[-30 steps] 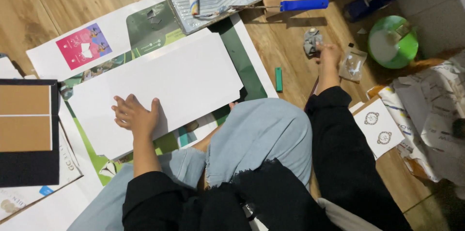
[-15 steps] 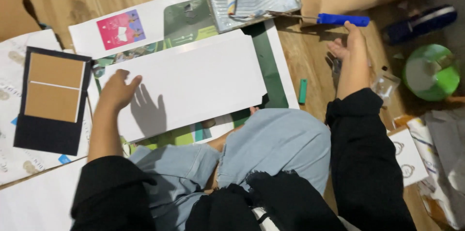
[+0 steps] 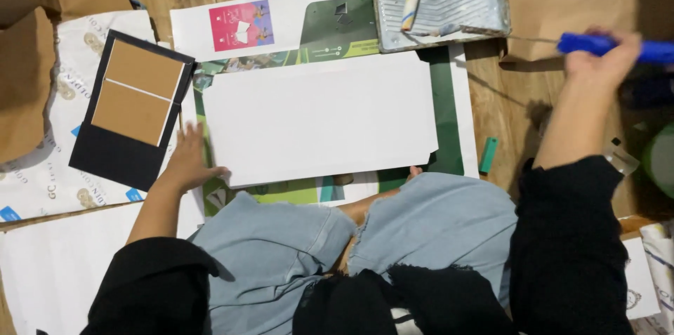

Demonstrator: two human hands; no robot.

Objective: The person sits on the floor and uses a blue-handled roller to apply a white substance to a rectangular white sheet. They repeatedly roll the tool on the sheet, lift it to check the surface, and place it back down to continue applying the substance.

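Wooden floor under me: my left hand [image 3: 188, 159] lies flat, fingers spread, beside the white board [image 3: 319, 121], while my right hand [image 3: 600, 61] grips the blue roller handle [image 3: 611, 46] (paint tray [image 3: 442, 33] nearby).

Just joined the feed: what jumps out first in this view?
The big white board lies flat at centre on printed sheets, with the left hand pressed at its lower left corner. At upper right, the right hand grips a blue roller handle leading to the grey paint tray. A black and brown folder sits left.
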